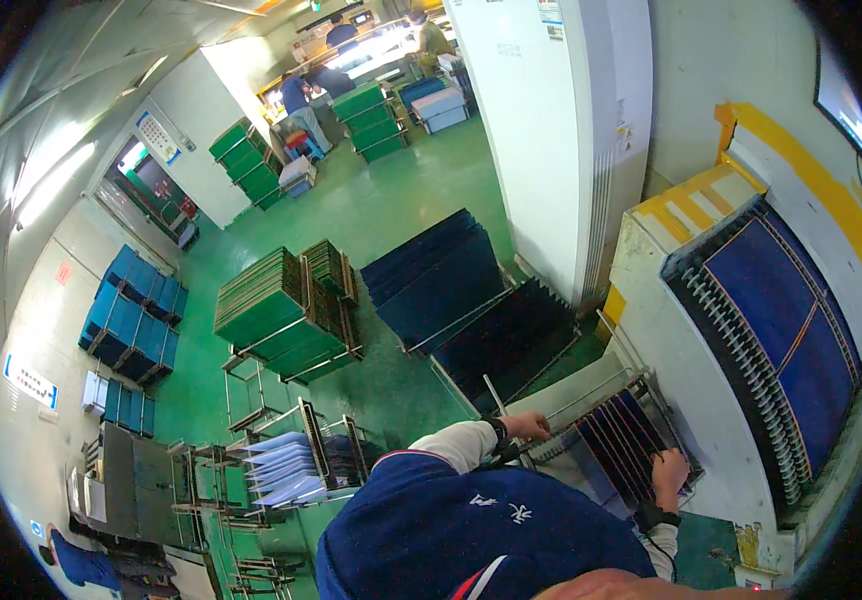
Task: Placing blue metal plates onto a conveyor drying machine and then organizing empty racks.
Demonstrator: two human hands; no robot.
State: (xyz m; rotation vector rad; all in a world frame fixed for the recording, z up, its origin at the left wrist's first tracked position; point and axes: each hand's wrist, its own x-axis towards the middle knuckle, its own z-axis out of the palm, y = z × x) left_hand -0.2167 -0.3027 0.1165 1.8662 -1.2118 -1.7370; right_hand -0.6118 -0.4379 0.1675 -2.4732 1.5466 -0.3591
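Metal rack [601, 415]: grey wire frame w/ thin upright rods, low, just in front of the person, beside the pale machine housing. Long side rails run diagonally, up-right to down-left.

Dark blue panels [623, 440]: approx a dozen thin flat boards, standing on edge in the rack's slots, packed close & parallel, slightly tilted. Faces dark blue/purple w/ thin orange-ish edge lines. Tops stick up above the rack rails.

Left hand [529, 426] on the rack's near-left end, fingers curled over the rail. Right hand [669, 468] on the panels' right end, fingertips touching the board tops.
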